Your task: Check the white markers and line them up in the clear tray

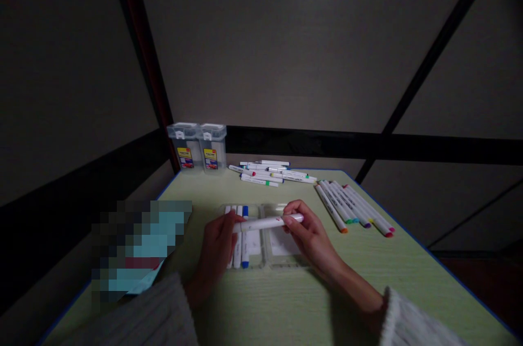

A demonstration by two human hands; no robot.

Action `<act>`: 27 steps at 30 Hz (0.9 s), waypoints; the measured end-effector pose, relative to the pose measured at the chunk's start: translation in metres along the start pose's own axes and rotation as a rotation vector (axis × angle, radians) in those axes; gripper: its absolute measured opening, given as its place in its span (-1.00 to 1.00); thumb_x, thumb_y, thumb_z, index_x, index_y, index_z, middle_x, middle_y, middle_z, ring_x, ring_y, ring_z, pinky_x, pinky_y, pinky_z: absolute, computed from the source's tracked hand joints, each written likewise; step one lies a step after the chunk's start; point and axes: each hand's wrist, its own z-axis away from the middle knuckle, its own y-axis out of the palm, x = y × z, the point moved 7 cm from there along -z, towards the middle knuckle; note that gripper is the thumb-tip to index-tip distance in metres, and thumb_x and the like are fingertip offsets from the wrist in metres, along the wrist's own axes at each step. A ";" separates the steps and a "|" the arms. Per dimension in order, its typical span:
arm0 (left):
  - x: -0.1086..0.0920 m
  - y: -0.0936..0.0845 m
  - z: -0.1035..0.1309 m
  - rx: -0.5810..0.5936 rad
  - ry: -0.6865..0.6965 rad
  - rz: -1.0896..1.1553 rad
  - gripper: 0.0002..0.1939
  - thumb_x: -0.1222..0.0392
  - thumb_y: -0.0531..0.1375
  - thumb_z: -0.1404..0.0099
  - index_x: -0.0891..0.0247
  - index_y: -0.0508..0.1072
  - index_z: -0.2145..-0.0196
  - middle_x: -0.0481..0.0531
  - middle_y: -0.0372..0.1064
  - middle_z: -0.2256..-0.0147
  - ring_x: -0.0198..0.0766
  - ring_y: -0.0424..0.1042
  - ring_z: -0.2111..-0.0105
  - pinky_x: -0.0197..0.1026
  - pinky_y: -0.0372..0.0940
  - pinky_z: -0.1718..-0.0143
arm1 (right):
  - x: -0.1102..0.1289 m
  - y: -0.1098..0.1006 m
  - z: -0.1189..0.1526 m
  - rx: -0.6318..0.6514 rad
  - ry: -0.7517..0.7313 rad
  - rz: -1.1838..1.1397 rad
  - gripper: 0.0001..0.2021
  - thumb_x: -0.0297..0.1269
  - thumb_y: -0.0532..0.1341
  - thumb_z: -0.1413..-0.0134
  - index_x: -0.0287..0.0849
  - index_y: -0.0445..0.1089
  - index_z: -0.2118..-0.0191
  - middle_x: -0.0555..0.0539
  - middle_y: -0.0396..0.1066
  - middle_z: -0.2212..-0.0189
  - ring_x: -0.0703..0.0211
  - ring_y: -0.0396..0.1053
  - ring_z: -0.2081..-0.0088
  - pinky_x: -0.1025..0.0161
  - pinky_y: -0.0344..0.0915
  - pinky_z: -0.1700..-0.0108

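A white marker pen [261, 223] lies nearly level between my two hands. My left hand [216, 240] pinches its left end, and my right hand [307, 231] has fingers closed on its right end, where a purplish tip shows. Below it, a clear plastic case [265, 259] is spread open on the table. Several white markers stand side by side in its left half, among them a blue-ended marker [245, 245]. My left hand hides part of these. Inside the right half is a pale sheet [283, 242], partly covered by my right hand.
Loose white markers [272, 173] are heaped at the back of the green table [261, 308]. Several markers with coloured ends [353, 207] lie in a row at right. Two clear lidded boxes [199, 150] stand at the back left. A blurred-out turquoise item [157, 237] lies at left.
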 end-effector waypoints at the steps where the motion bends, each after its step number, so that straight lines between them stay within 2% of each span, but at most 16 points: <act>1: 0.000 0.001 0.000 0.008 0.002 0.000 -0.56 -0.15 0.04 0.00 0.34 0.38 0.52 -0.26 -0.13 0.82 -0.50 -0.10 0.82 -0.42 -0.22 0.80 | 0.000 0.000 0.000 -0.006 0.000 0.005 -0.83 -0.19 0.22 0.08 -0.12 0.23 0.41 0.09 0.10 0.56 0.30 0.06 0.50 0.35 0.02 0.45; 7: -0.004 0.003 -0.001 0.037 0.095 0.011 -0.65 -0.06 0.07 -0.04 0.33 0.36 0.52 -0.18 0.07 0.68 -0.53 -0.04 0.74 -0.45 -0.16 0.76 | 0.001 -0.001 0.001 -0.017 0.013 0.008 -0.83 -0.18 0.18 0.04 -0.14 0.20 0.46 0.12 0.05 0.61 0.35 0.02 0.59 0.37 -0.03 0.56; 12: -0.004 0.004 0.000 0.093 0.124 0.035 -0.66 -0.07 0.07 -0.08 0.32 0.35 0.46 -0.18 0.09 0.64 -0.53 -0.03 0.71 -0.45 -0.12 0.74 | 0.005 -0.001 0.002 -0.030 0.006 -0.001 -0.82 -0.16 0.18 0.05 -0.14 0.19 0.44 0.14 0.03 0.65 0.37 -0.01 0.63 0.38 -0.06 0.61; 17: -0.004 0.001 0.000 0.080 0.170 0.063 -0.68 -0.05 0.09 -0.10 0.30 0.35 0.42 -0.11 0.21 0.50 -0.51 0.08 0.64 -0.46 -0.03 0.69 | 0.002 0.000 0.003 -0.033 0.038 -0.006 -0.80 -0.15 0.19 0.06 -0.14 0.20 0.41 0.16 0.01 0.70 0.37 -0.01 0.65 0.39 -0.09 0.63; 23: -0.003 0.002 -0.001 0.087 0.185 0.036 -0.69 -0.04 0.07 -0.12 0.30 0.33 0.40 -0.14 0.19 0.55 -0.53 0.02 0.69 -0.45 -0.07 0.73 | -0.001 0.000 0.002 -0.049 0.069 -0.055 -0.81 -0.17 0.20 0.08 -0.15 0.20 0.44 0.16 0.02 0.70 0.39 -0.01 0.66 0.40 -0.10 0.64; 27: -0.008 0.002 0.002 0.087 0.244 -0.007 -0.70 -0.02 0.06 -0.14 0.30 0.33 0.38 -0.16 0.15 0.60 -0.52 0.00 0.71 -0.44 -0.09 0.74 | -0.001 -0.001 0.002 -0.054 0.066 -0.067 -0.82 -0.20 0.20 0.09 -0.16 0.20 0.48 0.15 0.04 0.71 0.39 0.00 0.66 0.41 -0.09 0.63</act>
